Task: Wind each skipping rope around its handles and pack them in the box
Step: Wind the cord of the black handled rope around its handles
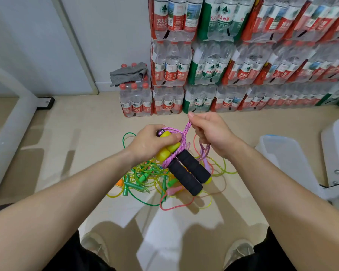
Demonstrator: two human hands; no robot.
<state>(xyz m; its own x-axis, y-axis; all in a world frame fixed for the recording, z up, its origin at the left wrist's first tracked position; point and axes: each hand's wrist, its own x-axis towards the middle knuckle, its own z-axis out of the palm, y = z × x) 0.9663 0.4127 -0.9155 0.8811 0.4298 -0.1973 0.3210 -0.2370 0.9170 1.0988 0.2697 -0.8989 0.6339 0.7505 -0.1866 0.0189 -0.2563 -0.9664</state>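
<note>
A person's left hand (152, 142) grips 2 yellow-and-black handles (186, 169); the right hand (209, 133) pinches the pink braided rope (181, 141) wound around them.

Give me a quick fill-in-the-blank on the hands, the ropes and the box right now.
The left hand grips two handles with black foam and ____ ends; the right hand pinches the pink rope.
The other ropes lie tangled on the ____.
The box stands on the person's ____ side.
Missing words: yellow; floor; right.
</note>
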